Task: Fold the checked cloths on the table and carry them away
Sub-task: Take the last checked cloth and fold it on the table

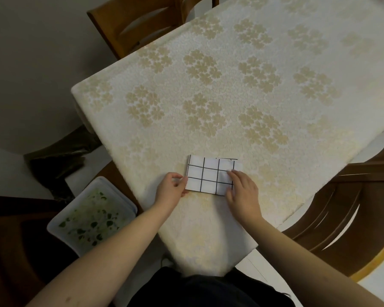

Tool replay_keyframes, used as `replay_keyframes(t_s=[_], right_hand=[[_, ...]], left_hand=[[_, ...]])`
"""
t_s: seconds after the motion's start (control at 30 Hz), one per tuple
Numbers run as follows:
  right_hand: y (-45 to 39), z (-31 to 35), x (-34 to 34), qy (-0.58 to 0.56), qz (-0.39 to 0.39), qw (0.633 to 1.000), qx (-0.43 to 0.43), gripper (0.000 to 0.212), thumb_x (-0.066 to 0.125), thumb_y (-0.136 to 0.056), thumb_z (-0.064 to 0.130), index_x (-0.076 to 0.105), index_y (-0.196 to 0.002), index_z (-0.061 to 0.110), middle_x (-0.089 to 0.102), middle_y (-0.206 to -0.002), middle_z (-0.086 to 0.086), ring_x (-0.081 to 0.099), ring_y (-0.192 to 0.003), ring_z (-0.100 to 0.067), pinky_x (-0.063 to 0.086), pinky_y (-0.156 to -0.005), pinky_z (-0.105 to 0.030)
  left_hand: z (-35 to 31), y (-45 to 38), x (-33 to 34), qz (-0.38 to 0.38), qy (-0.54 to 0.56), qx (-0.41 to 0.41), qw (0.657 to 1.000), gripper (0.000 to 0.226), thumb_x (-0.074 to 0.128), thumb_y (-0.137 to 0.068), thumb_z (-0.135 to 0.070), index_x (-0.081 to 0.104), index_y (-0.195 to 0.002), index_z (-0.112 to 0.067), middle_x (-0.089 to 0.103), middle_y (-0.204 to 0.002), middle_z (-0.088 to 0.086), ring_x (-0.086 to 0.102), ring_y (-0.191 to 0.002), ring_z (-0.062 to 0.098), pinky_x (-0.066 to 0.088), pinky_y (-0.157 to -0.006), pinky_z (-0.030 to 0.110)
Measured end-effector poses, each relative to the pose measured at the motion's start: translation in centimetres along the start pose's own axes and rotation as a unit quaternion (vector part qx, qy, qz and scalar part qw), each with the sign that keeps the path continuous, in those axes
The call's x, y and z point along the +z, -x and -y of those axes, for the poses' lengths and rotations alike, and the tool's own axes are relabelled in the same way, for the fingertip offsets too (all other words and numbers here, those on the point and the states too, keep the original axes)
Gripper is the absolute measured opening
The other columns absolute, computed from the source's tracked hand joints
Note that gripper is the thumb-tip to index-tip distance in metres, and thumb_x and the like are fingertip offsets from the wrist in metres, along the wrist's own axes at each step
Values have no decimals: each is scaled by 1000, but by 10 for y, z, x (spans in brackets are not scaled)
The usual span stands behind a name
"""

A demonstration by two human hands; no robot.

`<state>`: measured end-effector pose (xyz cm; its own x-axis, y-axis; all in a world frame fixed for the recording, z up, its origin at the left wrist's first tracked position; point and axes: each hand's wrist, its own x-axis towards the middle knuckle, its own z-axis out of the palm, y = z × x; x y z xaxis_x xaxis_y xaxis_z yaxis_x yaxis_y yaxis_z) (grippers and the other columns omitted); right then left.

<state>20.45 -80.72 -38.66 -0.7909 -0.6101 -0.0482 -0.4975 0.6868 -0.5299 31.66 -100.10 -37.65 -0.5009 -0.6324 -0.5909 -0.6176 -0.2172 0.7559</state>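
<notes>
Nearest the camera, two bare forearms reach up over the near edge of the worktop [275, 89], which is covered in a cream cloth with beige flower clusters. Both hands meet at one folded checked cloth [211, 175], a small white rectangle with a black grid lying flat close to that near edge. The left hand [170, 188] pinches the cloth's left edge, fingers curled round it. The right hand [242, 188] lies on the cloth's right end, fingers fairly straight and pressing down on it. Left of the cloth, below the worktop's edge, stands a white plastic tub [91, 214] with green leafy bits inside. Right of the cloth, beyond the worktop's side, a wooden chair [341, 207] shows its curved back slats. Far beyond the cloth, another wooden chair [133, 27] stands at the worktop's far corner.
</notes>
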Motion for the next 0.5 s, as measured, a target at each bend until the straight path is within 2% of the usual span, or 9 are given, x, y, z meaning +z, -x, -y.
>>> replay_keyframes(t_s=[0.1,0.17,0.3,0.5], right_hand=[[-19,10,17,60,58,995,-54,57,36,-98,32,32,-151,12,34,-156,-7,25,-146,-25,10,-119,-37],[-27,19,29,80,80,990,-83,59,28,-99,36,26,-153,11,27,-159,-8,20,-148,-25,3,-119,-35],[-36,35,47,98,88,987,-95,58,25,-102,35,23,-154,10,21,-161,-7,17,-149,-24,0,-120,-36],[-34,41,58,114,106,983,-101,58,25,-103,37,25,-153,9,22,-160,-8,15,-149,-21,1,-120,-35]], left_hand=[[-5,-9,3,-7,-12,-21,1000,14,70,-89,-23,60,-94,-14,69,-95,9,71,-74,24,60,-68,33],[-4,-13,5,-11,-23,-31,999,12,72,-88,-17,63,-92,-10,68,-92,10,69,-72,23,60,-70,34],[1,-18,7,-18,-6,-53,998,7,71,-88,-11,65,-91,-8,67,-89,9,66,-75,19,60,-79,38],[2,-22,6,-11,-4,-73,997,7,70,-88,-8,63,-89,-11,68,-94,11,67,-83,21,59,-78,35]])
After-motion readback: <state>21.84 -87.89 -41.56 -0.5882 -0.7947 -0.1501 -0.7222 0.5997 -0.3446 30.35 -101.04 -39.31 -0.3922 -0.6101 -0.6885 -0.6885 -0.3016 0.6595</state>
